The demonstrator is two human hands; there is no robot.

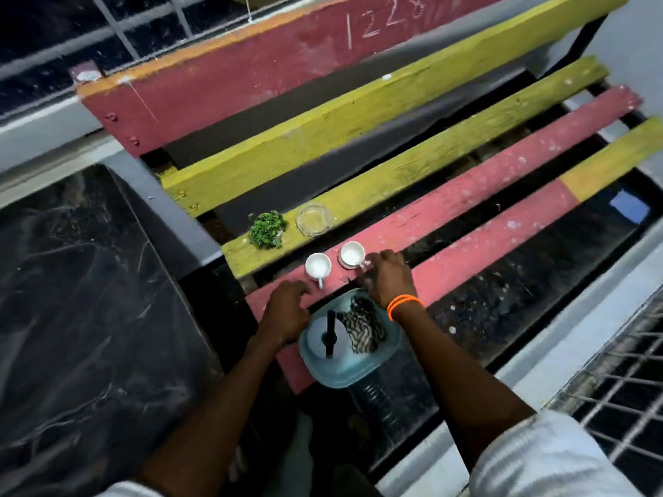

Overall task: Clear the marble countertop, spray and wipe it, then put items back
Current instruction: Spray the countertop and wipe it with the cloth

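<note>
Two small white cups stand on a red slat of a painted wooden bench (466,209). My right hand (387,278) pinches the handle of the right cup (352,254). My left hand (287,310) rests on the slat just left of the left cup (318,266), fingers loosely curled and holding nothing. Behind the cups, a glass ashtray (314,219) and a small green plant (267,229) sit on a yellow slat. Below my hands a teal tray (344,374) holds a striped cloth (362,328) and a bottle with a black nozzle (329,335). The dark marble countertop (71,299) lies to the left.
The bench has gaps between its slats and a red backrest (287,66) with chalk numbers. A window with bars (107,30) is at the top left. A blue object (629,209) lies under the bench at the right, and a wire mesh (617,399) fills the lower right.
</note>
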